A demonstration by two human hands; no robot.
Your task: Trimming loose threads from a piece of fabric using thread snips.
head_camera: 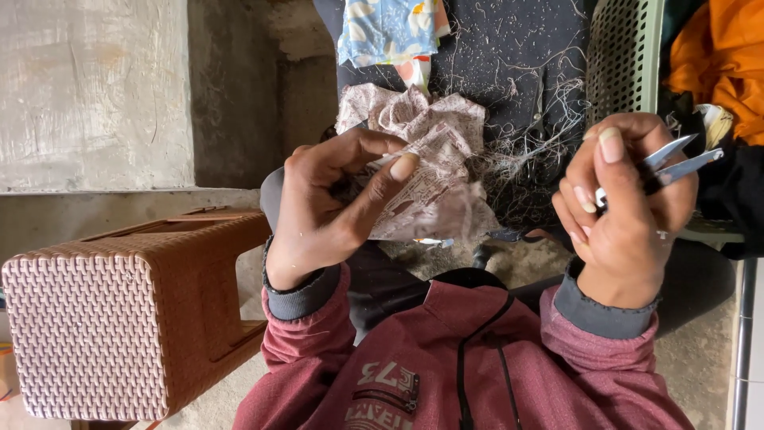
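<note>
My left hand pinches a crumpled piece of pale printed fabric between thumb and fingers, holding it over my dark lap. My right hand is closed around small metal thread snips, whose two blades point right, slightly apart. The snips are clear of the fabric, roughly a hand's width to its right. Loose cut threads lie scattered on the dark cloth between both hands. Maroon sleeves with grey cuffs cover both wrists.
A brown woven plastic stool stands at the left. A blue floral cloth lies beyond the printed fabric. A green perforated plastic basket and orange cloth sit at the upper right. Concrete wall and floor surround.
</note>
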